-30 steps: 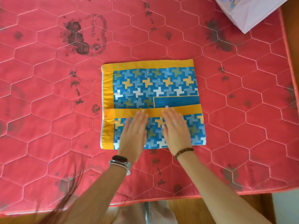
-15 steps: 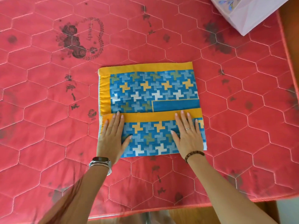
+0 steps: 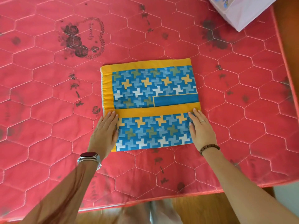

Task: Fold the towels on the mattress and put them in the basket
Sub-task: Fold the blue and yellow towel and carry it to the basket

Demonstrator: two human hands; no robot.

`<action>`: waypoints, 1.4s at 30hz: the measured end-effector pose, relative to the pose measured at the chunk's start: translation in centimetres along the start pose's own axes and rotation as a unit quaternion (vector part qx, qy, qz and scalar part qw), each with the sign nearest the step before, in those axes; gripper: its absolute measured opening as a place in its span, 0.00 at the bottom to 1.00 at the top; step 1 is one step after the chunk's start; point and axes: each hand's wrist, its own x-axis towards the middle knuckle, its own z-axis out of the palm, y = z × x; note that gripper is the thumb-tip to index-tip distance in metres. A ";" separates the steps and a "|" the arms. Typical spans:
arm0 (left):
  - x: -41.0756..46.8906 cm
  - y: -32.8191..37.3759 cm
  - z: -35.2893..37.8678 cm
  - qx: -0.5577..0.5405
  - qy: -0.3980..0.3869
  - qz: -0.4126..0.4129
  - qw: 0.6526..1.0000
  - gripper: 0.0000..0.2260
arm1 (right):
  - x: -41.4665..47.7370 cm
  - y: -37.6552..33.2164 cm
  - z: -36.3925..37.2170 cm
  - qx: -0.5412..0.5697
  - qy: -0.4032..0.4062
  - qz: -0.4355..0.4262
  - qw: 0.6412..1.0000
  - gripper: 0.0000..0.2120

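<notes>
Pale lilac bag or basket corner [image 3: 242, 12] at far right of mattress [image 3: 48, 110], mostly cut off by frame top; can't tell which it is, so no contents visible. Well apart from towel [image 3: 150, 88]. Red quilted mattress w/ hexagon stitching, dark printed rose emblem [image 3: 77, 41] far left, smaller dark prints scattered. Nothing lying betw. towel and lilac item; only bare quilting there.

Towel: blue pinwheel pattern w/ yellow border, partly folded, flat near mattress centre, slightly toward near edge. Near portion folded up over itself, its yellow band running across approx. the middle; plain blue strip showing just above that band on right side.

Left hand [image 3: 105, 131] flat on towel's near-left corner, fingers straight and close together, palm down, gripping nothing; thumb side resting on fabric. Watch [image 3: 89, 156] on left wrist. Right hand [image 3: 201, 128] flat on near-right edge, fingers likewise extended and together, pressing not pinching; ring on one finger, bead bracelet [image 3: 209, 148] at wrist. Hands wide apart, one at each end of folded flap.

Edges: mattress near edge just below forearms, wooden floor [image 3: 202, 210] beyond it. Right mattress edge near frame's right side, wood past it. Open quilting on all sides of towel, widest to left and far side.
</notes>
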 end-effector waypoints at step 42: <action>-7.3 5.8 -5.8 -0.334 0.082 -0.334 0.878 0.09 | -6.3 3.3 -6.6 0.174 -0.038 0.048 0.983 0.03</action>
